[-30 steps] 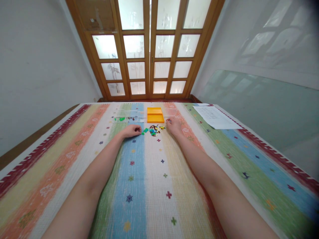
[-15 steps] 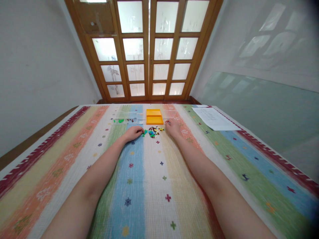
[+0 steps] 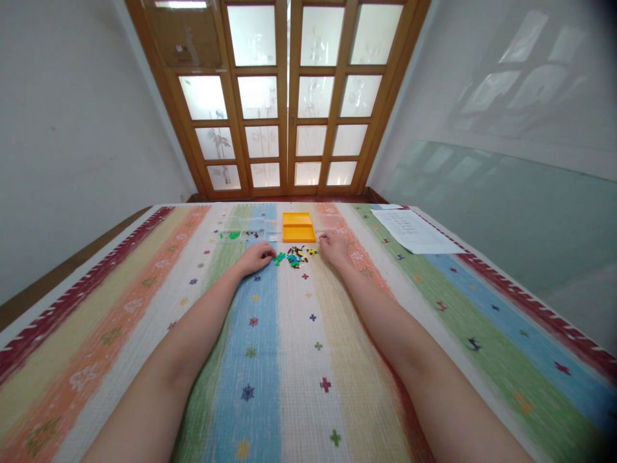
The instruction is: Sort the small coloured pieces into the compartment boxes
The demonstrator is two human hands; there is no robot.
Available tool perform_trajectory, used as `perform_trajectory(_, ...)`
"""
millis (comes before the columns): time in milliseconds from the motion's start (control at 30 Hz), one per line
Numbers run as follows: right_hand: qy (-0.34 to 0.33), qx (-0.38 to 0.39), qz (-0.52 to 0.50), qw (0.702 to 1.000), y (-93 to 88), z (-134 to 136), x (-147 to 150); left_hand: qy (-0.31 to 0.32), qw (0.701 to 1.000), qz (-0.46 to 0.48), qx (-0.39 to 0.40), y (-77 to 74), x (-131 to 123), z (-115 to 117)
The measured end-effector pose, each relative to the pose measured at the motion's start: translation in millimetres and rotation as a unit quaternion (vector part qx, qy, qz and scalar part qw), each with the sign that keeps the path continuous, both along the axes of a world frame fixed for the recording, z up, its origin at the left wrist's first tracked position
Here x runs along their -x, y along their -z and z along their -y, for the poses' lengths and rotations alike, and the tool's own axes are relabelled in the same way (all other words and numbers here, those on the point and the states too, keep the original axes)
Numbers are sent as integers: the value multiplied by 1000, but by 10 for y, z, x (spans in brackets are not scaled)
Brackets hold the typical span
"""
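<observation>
A pile of small coloured pieces [image 3: 295, 259], brown, blue, yellow and green, lies on the striped cloth between my hands. My left hand [image 3: 257, 258] rests at its left side, fingers curled together by some green pieces [image 3: 279, 258]. Across the pile, my right hand [image 3: 336, 249] has thumb and fingertips pinched together, above the cloth or resting on it; I cannot tell which. Whatever either hand holds is too small to make out. Just behind the pile stands an open yellow box [image 3: 299, 227] with two sections.
Clear trays at the back left hold green pieces [image 3: 234, 235] and dark brown pieces [image 3: 252, 234]. Another clear tray, faint against the cloth, is by my right hand. A printed sheet of paper [image 3: 414, 231] lies at the right. Wooden glazed doors [image 3: 289, 128] stand beyond the table.
My left hand has drawn slightly left, and more of the green pieces beside its fingertips show. My right hand stays almost still in its pinch.
</observation>
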State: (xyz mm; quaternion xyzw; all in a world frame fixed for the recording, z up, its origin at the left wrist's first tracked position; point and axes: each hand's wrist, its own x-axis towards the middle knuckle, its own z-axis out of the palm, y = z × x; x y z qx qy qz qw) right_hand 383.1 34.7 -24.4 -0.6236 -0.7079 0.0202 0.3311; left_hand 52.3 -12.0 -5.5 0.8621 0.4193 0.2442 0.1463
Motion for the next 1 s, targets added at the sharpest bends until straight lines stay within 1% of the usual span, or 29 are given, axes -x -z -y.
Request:
perform_trajectory(267,2,0,-2,1000,-11,12,1,16,999,17,37,-53,-17,27)
perform_trajectory(500,-1,11,-4,1000,-35,24,11,12,999,32,35,-22,-20,19)
perform_trajectory(800,0,1,-5,1000,-8,11,10,-4,999,25,38,-12,-20,6)
perform_trajectory(900,5,3,-5,1000,-16,14,10,-25,998,51,40,14,-10,3)
perform_trajectory(1000,6,1,-4,1000,-29,21,10,-77,989,122,42,55,12,-25)
